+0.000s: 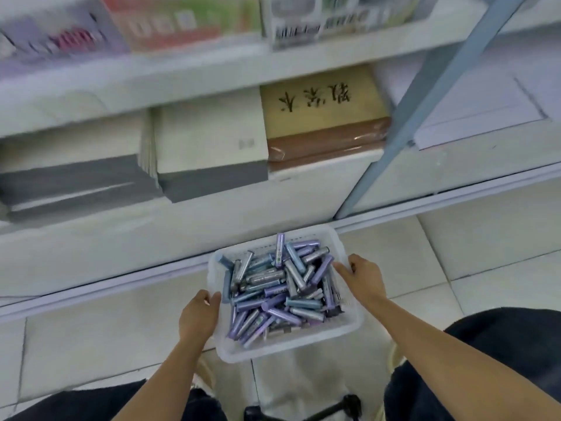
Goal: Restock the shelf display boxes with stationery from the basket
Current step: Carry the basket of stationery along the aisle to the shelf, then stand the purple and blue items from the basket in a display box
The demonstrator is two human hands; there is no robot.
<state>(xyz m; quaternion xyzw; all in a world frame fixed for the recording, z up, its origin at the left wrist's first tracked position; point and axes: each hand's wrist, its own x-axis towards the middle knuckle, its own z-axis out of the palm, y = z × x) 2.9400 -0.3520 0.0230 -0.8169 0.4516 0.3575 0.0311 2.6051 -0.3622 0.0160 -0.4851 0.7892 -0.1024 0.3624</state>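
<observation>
A white plastic basket sits low in front of the shelving, over the tiled floor. It is filled with several purple, blue and grey pen-like stationery tubes lying in a heap. My left hand grips the basket's left rim, thumb over the edge. My right hand grips the right rim, fingers curled over it. On the top shelf stand blurred display boxes, one pink-green, one purple, one clear.
The lower shelf carries grey and white paper stacks and a tan notebook pack. A blue-grey shelf upright slants down on the right. My dark-trousered knees flank the basket on the light tiled floor.
</observation>
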